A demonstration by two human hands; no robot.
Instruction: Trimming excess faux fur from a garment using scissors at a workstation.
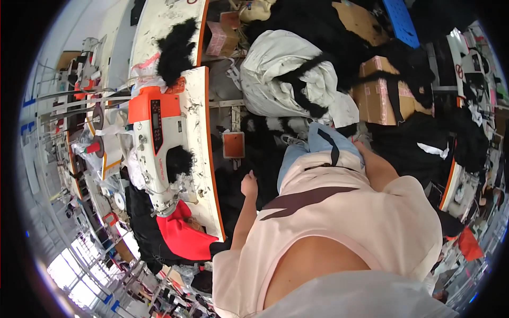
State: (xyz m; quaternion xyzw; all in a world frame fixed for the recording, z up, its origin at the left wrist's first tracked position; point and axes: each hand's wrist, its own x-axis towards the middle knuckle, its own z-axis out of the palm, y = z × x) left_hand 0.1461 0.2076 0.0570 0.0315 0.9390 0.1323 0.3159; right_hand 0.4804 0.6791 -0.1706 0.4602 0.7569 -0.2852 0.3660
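My left hand (pixel 249 185) hangs beside my left hip, close to the orange edge of the sewing table (pixel 204 159). Its fingers look curled in, and nothing shows in them. On my other side, my right hand (pixel 359 145) is down by my right thigh, its fingers partly hidden and too small to read. Just past it lies a bundle of whitish cloth (pixel 286 63) with black furry strips on it. A white and orange sewing machine (pixel 154 138) stands on the table to my left, with black fluffy pieces (pixel 180 161) and red fabric (pixel 185 233) around it.
Cardboard boxes (pixel 379 98) sit ahead to the right, draped with black furry material (pixel 313 26). Dark fabric (pixel 408 143) is heaped at my right. A brown pedal-like plate (pixel 234 145) is low beside the table. A blue plastic piece (pixel 401 21) stands farther off.
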